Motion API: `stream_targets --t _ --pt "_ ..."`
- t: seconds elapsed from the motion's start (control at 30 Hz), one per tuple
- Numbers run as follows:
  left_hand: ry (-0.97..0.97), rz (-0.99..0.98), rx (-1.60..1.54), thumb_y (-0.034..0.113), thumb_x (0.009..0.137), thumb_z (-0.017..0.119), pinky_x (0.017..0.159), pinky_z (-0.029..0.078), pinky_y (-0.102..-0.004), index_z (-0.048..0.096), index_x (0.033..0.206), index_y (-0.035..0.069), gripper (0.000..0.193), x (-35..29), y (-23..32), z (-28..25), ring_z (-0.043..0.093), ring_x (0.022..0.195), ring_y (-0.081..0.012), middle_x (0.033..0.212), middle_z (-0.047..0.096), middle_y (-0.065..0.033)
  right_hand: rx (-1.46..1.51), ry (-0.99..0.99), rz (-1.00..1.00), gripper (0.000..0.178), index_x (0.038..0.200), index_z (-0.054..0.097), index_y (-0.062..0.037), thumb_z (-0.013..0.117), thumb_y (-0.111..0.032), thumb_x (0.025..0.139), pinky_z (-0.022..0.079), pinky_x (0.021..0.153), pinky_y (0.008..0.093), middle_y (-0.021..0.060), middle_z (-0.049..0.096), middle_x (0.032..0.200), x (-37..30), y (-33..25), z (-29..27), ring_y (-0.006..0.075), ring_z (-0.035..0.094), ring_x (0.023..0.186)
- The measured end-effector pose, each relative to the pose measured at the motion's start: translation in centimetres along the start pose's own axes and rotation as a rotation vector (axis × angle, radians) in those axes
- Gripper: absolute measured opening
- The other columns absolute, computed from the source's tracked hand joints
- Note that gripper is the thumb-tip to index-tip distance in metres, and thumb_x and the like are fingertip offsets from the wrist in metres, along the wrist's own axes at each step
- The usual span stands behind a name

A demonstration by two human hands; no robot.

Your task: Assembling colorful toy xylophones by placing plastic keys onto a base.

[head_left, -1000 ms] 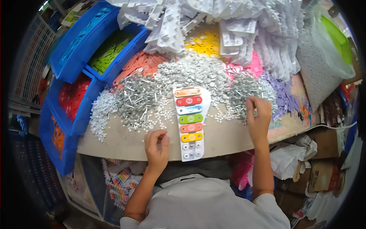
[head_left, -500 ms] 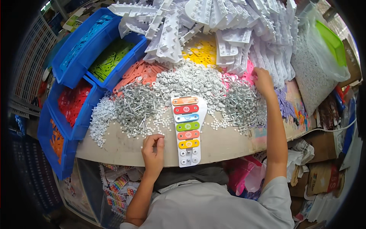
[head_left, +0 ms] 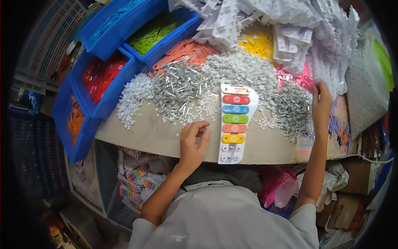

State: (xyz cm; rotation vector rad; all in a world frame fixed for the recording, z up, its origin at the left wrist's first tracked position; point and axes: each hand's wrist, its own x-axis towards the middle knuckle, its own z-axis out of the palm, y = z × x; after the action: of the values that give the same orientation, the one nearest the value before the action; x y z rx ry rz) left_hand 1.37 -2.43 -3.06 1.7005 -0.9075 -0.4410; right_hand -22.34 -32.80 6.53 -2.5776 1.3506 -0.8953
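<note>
- The dark round rim swallows the corners, and the upper edge cuts off the pile of white boards [head_left: 290,12] and the bin of light blue pieces [head_left: 114,20].
- The purple pieces [head_left: 334,124] at the right are partly hidden behind the right hand [head_left: 322,103] and its forearm; the green tray [head_left: 384,62] at the far right shows hazily beside the clear bag [head_left: 367,83].
- Glare washes out the top bar [head_left: 235,89] on the white board [head_left: 253,101], so its colour is hard to read; it showed orange earlier.
- That board lies just right of the middle of the frame, on the table [head_left: 166,141], with six bars across it and its lowest part bare of bars.
- Against half a second ago, the whole scene sits further right in the frame; the board has the same six bars.
- A second ago the right hand was at the metal pins [head_left: 292,108]; now it is at the edge of the pink pieces [head_left: 296,76], upper right.
- Its thumb and fingers are bent and close together beside a pink piece [head_left: 306,81]; I cannot tell whether they grip it.
- The left hand [head_left: 194,143], left of the board and apart from it, is loosely curled, thumb and forefinger slightly parted; whether it holds anything cannot be told.
- The two hands are well apart.
</note>
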Motion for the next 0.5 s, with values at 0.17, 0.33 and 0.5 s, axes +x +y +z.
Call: stream_targets --t 0.17,0.33,0.5 --pt "-0.053 0.014 -0.022 0.010 0.091 0.068 0.089 0.044 -0.0371 0.059 0.124 0.003 0.035 -0.9 0.7 0.2 0.056 0.093 -0.0229 0.096 0.060 -0.0072 0.362 -0.321 -0.196 0.012 0.094 0.056 -0.0009 0.061 0.006 0.086 0.041 0.092 0.0408 0.0157 0.055 0.099 -8.9 -11.0 0.1 0.0332 0.053 0.099" --pt "-0.137 0.158 0.135 0.020 0.088 0.074 0.093 0.037 -0.0413 0.052 0.132 0.003 0.052 -1.4 1.6 0.6 0.053 0.097 -0.0254 0.105 0.059 -0.0081 0.417 -0.527 -0.208 0.013 0.095 0.058 -0.0036 0.067 -0.003 0.085 0.037 0.098 0.0426 0.0145 0.053 0.112 -13.2 -15.2 1.6 0.0341 0.048 0.108" --pt "-0.169 0.203 0.211 0.021 0.085 0.076 0.093 0.036 -0.0427 0.052 0.131 0.003 0.055 -1.6 1.6 1.3 0.054 0.097 -0.0259 0.104 0.058 -0.0082 0.310 -0.421 -0.193 0.022 0.099 0.061 -0.0046 0.075 -0.008 0.082 0.037 0.096 0.0447 0.0139 0.053 0.113 -14.6 -15.0 2.8 0.0334 0.048 0.108"
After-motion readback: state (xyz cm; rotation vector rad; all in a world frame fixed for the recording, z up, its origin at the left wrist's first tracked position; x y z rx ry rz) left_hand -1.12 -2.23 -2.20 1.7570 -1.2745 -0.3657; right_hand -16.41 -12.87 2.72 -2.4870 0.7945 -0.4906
